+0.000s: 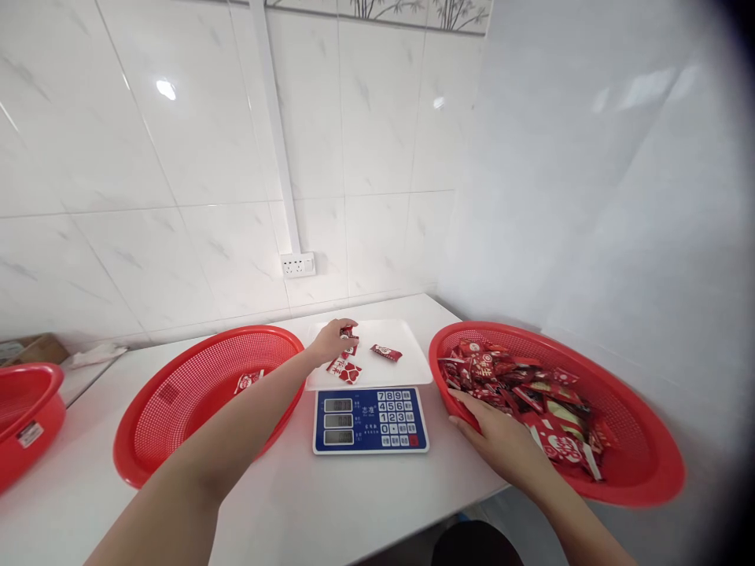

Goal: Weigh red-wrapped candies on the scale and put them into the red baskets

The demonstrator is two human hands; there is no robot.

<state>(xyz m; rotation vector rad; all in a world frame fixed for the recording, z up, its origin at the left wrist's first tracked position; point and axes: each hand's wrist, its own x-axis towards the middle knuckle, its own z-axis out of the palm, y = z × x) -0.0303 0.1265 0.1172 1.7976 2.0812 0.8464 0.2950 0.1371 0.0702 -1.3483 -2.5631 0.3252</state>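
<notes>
Gripped in the curled fingers of the left hand (329, 343) was a small red packet (350, 339), partly hidden, at the left part of the scale's white tray (416, 358). Just below that hand lay a red-and-white packet (345, 369) on the tray, and a dark red packet (386, 353) lay to its right, apart from both. The right hand (494, 439) rested on the near left rim of the right red basket (657, 475), its forefinger toward the inside and its thumb lower down; whether it had closed on the rim could not be told. Many red packets (492, 376) were heaped in that basket. The left red basket (130, 440), beneath the left forearm, held a red-and-white piece (248, 381) near its right side. Between the baskets, in front of the tray, the blue control panel (369, 421) showed three displays, their digits too blurred to read. All stood on a white table (283, 511).
</notes>
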